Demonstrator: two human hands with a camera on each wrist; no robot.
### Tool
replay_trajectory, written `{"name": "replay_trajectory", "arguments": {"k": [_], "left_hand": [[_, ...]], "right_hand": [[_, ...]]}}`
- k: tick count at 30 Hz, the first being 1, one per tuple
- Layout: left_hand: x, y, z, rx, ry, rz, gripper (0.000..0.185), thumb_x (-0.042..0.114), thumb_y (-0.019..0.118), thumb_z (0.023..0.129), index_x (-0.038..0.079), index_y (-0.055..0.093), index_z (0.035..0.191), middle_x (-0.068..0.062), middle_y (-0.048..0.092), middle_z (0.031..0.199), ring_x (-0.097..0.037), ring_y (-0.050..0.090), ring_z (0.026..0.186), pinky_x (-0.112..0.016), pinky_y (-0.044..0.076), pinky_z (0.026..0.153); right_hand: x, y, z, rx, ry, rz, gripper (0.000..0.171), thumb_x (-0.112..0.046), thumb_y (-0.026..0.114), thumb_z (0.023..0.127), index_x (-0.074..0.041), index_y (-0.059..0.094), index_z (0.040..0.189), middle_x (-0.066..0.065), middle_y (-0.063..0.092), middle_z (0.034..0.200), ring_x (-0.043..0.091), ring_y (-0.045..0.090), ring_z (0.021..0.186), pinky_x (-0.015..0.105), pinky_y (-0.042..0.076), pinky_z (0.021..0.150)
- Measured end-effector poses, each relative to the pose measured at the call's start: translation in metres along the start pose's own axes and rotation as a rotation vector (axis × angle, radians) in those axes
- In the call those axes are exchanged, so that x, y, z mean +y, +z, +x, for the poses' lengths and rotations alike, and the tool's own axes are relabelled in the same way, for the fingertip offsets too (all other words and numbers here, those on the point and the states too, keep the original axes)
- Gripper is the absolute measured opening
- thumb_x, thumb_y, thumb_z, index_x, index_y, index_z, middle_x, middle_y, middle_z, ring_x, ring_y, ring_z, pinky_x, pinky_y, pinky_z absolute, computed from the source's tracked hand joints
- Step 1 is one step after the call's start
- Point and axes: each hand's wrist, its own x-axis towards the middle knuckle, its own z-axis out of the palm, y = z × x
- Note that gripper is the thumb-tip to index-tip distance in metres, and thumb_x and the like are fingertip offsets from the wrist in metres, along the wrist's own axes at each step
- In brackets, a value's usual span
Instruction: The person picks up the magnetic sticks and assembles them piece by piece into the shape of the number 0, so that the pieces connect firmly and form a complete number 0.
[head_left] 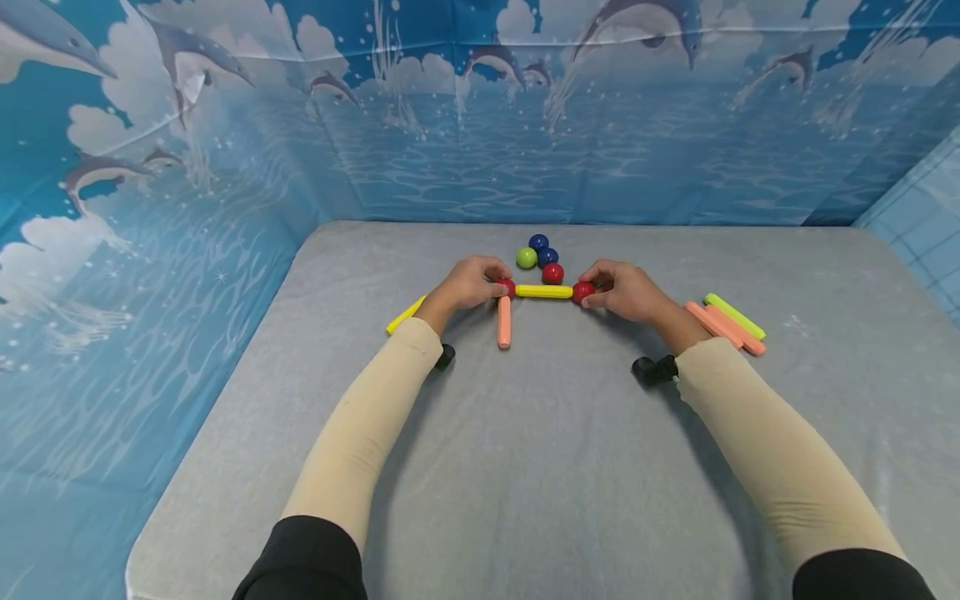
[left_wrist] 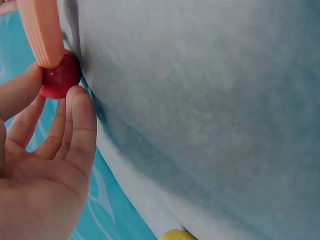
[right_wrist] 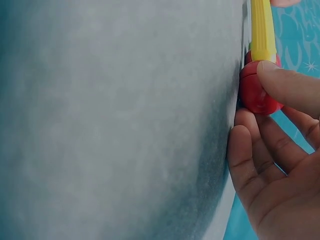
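In the head view a yellow rod point(head_left: 543, 291) lies crosswise between two red balls near the far side of the table. My left hand point(head_left: 471, 285) pinches the left red ball point(left_wrist: 61, 80) between thumb and fingers. From that ball a salmon-coloured rod point(head_left: 504, 323) points toward me, its ribbed end against the ball in the left wrist view. My right hand point(head_left: 630, 293) grips the other red ball point(right_wrist: 254, 94), thumb on its near side and fingertips beneath. The yellow rod's end meets this ball in the right wrist view.
Just behind the yellow rod are two blue balls point(head_left: 538, 242), a green ball point(head_left: 527, 257) and another red ball point(head_left: 552, 273). A yellow rod point(head_left: 403, 318) lies by my left wrist. Salmon rods point(head_left: 738, 331) and a lime rod point(head_left: 735, 316) lie beside my right forearm on the grey table point(head_left: 555, 467).
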Motion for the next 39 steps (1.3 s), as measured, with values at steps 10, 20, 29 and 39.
{"name": "replay_trajectory", "arguments": {"k": [10,20,29,39], "left_hand": [[0.000,-0.003,0.002,-0.023,-0.035,-0.038,0.028,0.022,0.064,0.097,0.016,0.068,0.124,-0.005,0.064,0.130,-0.020,0.055,0.113,-0.035,0.052,0.096],[-0.009,-0.006,0.003,-0.084,-0.085,-0.238,0.035,0.018,0.063,0.097,0.016,0.064,0.133,-0.007,0.058,0.139,-0.017,0.061,0.106,-0.032,0.055,0.095],[-0.014,-0.004,0.006,-0.118,-0.074,-0.279,0.038,0.017,0.061,0.099,0.017,0.061,0.136,-0.007,0.055,0.143,-0.019,0.060,0.113,-0.034,0.053,0.100],[-0.018,-0.004,0.007,-0.109,-0.081,-0.297,0.039,0.017,0.062,0.098,0.017,0.061,0.137,-0.007,0.056,0.142,-0.019,0.060,0.113,-0.034,0.053,0.100]], "right_hand": [[-0.001,-0.001,0.001,0.001,0.011,-0.016,0.034,-0.009,0.069,0.092,-0.005,0.059,0.125,0.021,0.059,0.130,0.036,0.054,0.117,0.050,0.051,0.100],[-0.001,0.000,0.002,0.005,0.003,-0.026,0.038,-0.008,0.067,0.093,-0.005,0.056,0.129,0.021,0.057,0.133,0.037,0.053,0.119,0.052,0.050,0.101],[0.001,-0.003,0.003,-0.024,0.000,-0.039,0.040,-0.014,0.066,0.094,-0.006,0.055,0.132,0.020,0.057,0.135,0.038,0.053,0.122,0.053,0.049,0.103],[-0.013,0.003,0.015,0.067,-0.043,-0.080,0.043,-0.021,0.059,0.098,-0.006,0.051,0.138,0.021,0.056,0.139,0.038,0.053,0.125,0.054,0.048,0.101]]}}
